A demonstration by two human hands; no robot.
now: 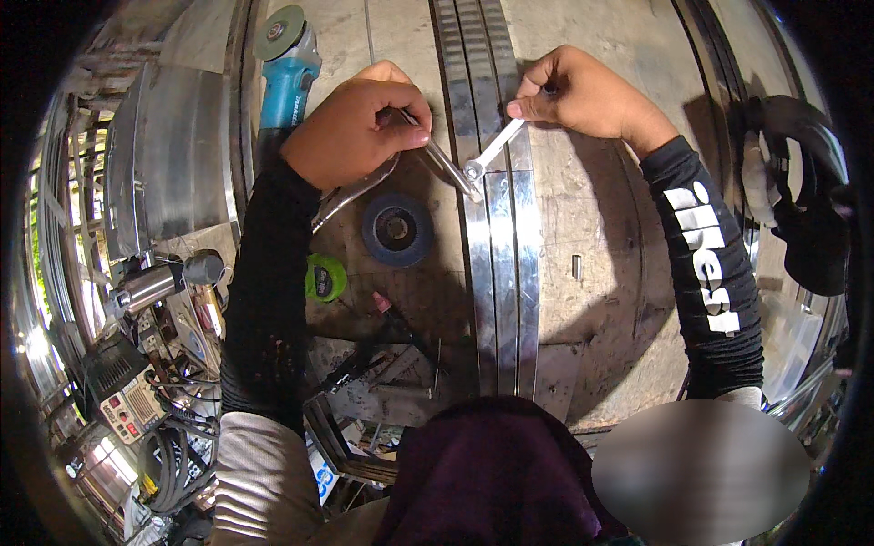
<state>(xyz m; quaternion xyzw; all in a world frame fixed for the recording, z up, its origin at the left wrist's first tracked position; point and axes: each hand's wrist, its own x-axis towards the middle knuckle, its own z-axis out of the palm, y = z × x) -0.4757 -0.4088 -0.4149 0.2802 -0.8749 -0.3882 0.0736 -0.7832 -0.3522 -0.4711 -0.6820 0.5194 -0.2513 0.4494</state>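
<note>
My left hand (pixel 364 118) is closed round a slim shiny metal tool, rod-like (pixel 448 166), which slants down to the right; its kind is unclear. My right hand (pixel 578 96) pinches one end of a spanner (pixel 499 144). The spanner's other end meets a small round metal piece, perhaps a nut or bolt (pixel 473 170), close to the rod's lower tip. Both tools' lower ends are over long polished metal bars (pixel 501 291) lying side by side on the worktable. What the left palm covers is hidden.
A teal angle grinder (pixel 287 91) lies beyond my left forearm. Nearer are a dark abrasive disc (pixel 371 238), a green tape measure (pixel 325 278) and a pink-tipped marker-like stick (pixel 382 303). A welding machine (pixel 132 405) and cables (pixel 173 473) crowd the lower left; dark headgear (pixel 810 200) is at right.
</note>
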